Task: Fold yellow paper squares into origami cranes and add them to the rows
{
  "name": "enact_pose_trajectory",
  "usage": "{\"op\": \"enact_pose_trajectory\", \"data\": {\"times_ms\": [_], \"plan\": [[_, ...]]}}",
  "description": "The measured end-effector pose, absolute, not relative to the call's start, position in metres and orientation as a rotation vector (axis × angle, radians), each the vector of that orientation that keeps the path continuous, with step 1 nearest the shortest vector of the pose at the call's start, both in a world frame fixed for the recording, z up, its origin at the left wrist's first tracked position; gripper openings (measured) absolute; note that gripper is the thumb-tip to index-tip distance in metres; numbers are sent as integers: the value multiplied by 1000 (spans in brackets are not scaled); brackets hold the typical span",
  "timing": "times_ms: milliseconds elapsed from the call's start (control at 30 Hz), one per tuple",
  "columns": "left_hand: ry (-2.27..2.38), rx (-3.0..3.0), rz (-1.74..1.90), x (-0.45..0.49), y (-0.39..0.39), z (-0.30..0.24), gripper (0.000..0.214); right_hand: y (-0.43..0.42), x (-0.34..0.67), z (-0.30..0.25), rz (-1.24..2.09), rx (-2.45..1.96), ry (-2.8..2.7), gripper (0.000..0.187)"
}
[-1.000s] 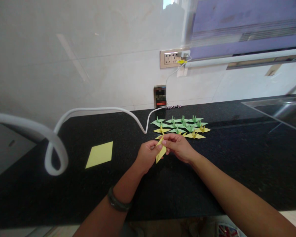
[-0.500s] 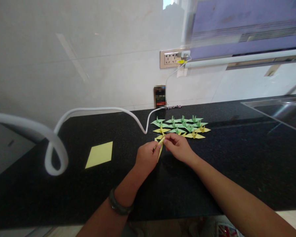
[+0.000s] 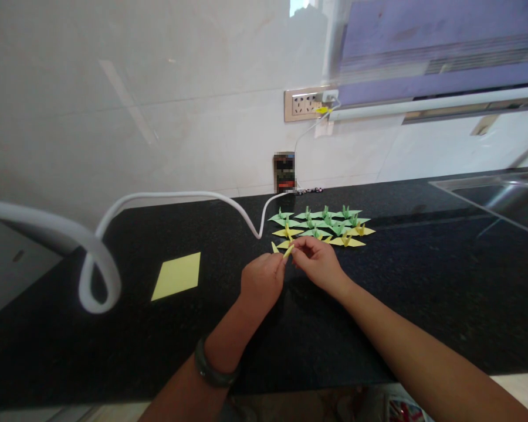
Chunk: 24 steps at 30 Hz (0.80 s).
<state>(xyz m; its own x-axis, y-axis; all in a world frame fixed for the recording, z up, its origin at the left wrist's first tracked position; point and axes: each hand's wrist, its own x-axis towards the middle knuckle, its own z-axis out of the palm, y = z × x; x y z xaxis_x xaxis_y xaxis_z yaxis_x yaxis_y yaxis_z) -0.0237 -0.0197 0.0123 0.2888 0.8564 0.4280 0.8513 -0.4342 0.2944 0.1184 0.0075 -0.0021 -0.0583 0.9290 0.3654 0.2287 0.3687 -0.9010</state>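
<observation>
Between my two hands is a folded yellow origami paper [image 3: 288,252] with narrow points sticking up. My left hand [image 3: 263,280] is closed around its lower part and hides most of it. The fingertips of my right hand [image 3: 315,258] pinch one of its narrow points from the right. Just beyond my hands stand rows of folded paper cranes, green cranes [image 3: 329,221] at the back and yellow cranes [image 3: 348,240] nearer me. To the left, a flat yellow sheet of paper [image 3: 178,275] lies on the black countertop [image 3: 158,346].
A thick white hose [image 3: 189,194] loops across the left side of the counter. Against the wall leans a small pixelated object [image 3: 284,172] with a thin cable running up to the wall socket [image 3: 305,104]. A metal sink [image 3: 501,193] is set in at the right.
My left hand has turned over the folded yellow paper, covering its lower tip, and two narrow points now show above the fingers. My right hand has stayed nearly in place.
</observation>
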Motion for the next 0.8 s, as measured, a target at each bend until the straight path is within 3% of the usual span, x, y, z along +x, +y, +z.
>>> {"op": "enact_pose_trajectory", "data": {"times_ms": [433, 667, 800], "plan": [[1758, 2656, 746, -20, -26, 15, 27, 1, 112, -3, 639, -1210, -1485, 5], [1461, 2096, 924, -25, -12, 5, 29, 7, 118, 5, 1148, -944, -1519, 21], [1276, 1734, 967, -25, -6, -1, 31, 7, 122, 8, 1399, -831, -1534, 17]]}}
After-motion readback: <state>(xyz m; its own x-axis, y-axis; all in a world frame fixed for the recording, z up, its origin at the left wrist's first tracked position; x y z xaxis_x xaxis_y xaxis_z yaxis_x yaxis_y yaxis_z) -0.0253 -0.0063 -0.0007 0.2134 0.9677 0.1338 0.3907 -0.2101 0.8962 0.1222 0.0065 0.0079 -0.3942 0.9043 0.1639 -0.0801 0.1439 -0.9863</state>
